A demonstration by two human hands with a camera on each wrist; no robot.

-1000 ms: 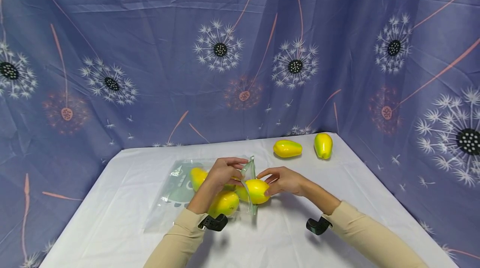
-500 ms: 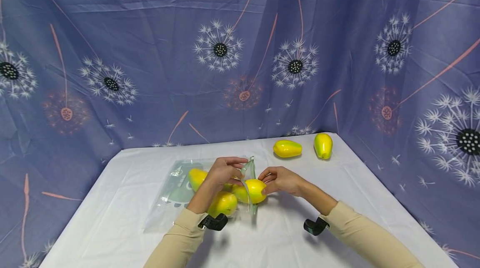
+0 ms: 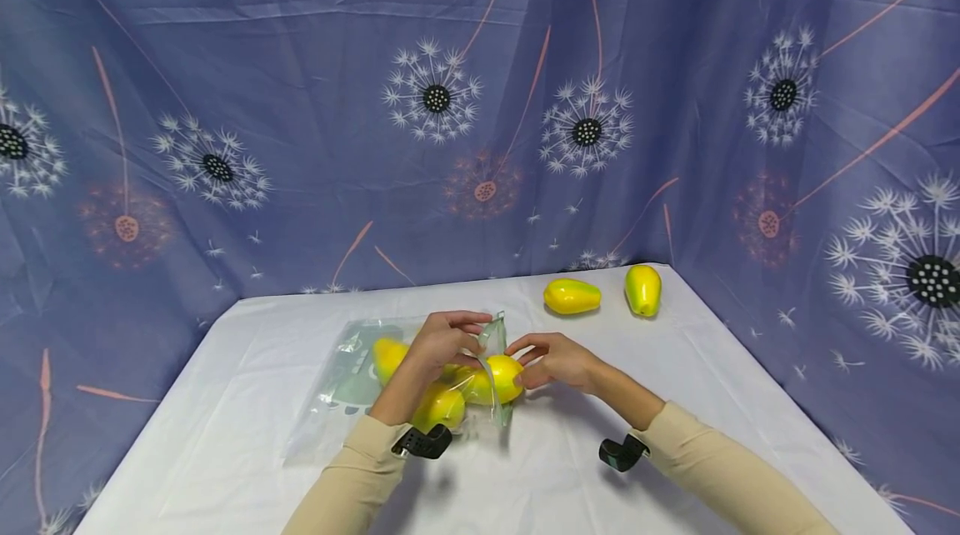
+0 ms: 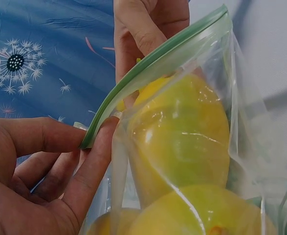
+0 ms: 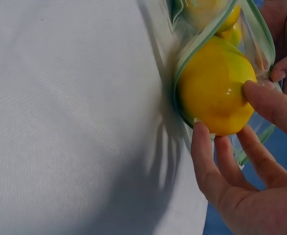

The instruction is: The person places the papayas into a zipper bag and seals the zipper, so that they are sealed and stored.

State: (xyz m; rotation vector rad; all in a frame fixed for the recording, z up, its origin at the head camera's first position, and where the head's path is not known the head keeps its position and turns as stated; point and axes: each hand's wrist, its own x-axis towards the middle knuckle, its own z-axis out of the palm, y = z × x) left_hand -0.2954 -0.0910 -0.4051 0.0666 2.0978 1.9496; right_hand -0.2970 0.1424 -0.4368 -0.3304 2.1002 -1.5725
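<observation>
A clear zip bag (image 3: 347,381) with a green rim lies on the white table (image 3: 675,402). My left hand (image 3: 467,333) pinches the upper rim of the zip bag (image 4: 148,66) between thumb and forefinger (image 4: 92,161), holding the mouth up. My right hand (image 3: 527,364) holds the end of a yellow-green fruit (image 3: 501,377) with thumb and fingertips; the fruit (image 5: 211,90) sits halfway through the mouth, the rim (image 5: 194,51) around its middle. Two more yellow fruits (image 3: 437,407) (image 3: 387,356) lie inside the bag. In the left wrist view the fruit (image 4: 182,132) shows through the plastic.
Two loose yellow-green fruits (image 3: 572,296) (image 3: 643,289) lie at the table's far right corner. A blue dandelion-print cloth (image 3: 300,143) hangs behind and along both sides. Bare white tabletop lies in front of the hands and to the right.
My right hand has pushed the fruit leftward, deeper into the bag's mouth. My left hand keeps its pinch on the rim in about the same place.
</observation>
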